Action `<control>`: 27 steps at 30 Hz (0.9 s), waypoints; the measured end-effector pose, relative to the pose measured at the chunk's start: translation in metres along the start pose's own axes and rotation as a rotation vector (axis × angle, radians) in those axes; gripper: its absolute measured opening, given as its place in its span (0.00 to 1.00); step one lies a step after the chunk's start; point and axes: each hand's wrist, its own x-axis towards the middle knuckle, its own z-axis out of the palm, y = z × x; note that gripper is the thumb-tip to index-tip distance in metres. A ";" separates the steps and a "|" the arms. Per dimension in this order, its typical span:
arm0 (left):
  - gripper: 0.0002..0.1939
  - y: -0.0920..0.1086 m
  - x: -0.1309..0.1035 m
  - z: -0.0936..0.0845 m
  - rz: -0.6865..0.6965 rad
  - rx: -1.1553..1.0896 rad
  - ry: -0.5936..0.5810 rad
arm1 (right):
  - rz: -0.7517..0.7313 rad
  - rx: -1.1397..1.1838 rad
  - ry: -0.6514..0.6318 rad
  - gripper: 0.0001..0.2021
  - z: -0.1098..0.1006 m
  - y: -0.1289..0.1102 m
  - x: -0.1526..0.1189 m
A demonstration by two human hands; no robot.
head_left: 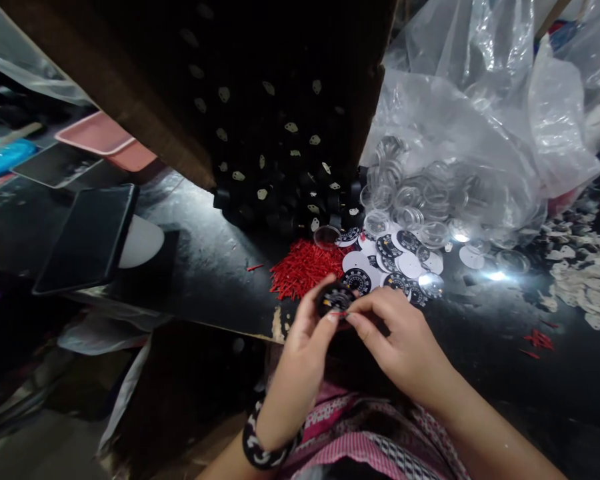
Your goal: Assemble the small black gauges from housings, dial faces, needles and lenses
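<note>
My left hand [305,337] is closed round a small round black gauge [336,297] with a printed dial face tilted up toward me. A thin red pointer [339,313] lies across the lower part of that dial. At the gauge's right edge, the thumb and forefinger of my right hand [397,337] pinch together on the pointer's end. Just beyond my hands is a heap of red pointers [305,268]. Beside it on the right are loose black-and-white dial discs [387,248], some turned white side up.
Clear round covers [413,193] spill from a plastic bag [460,127]. A big carton [175,143] holds black housings with pale tabs. Pale flat parts [585,273] and several red pointers [539,340] lie right. On the left are a phone [87,233] and pink tray [105,137].
</note>
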 end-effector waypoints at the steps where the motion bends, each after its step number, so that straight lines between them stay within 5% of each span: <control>1: 0.20 -0.003 0.002 0.001 0.002 0.035 -0.023 | 0.009 -0.035 -0.015 0.05 0.000 -0.001 0.000; 27: 0.14 0.009 -0.020 -0.001 0.174 0.531 -0.051 | 0.090 -0.004 0.004 0.08 -0.003 -0.013 -0.023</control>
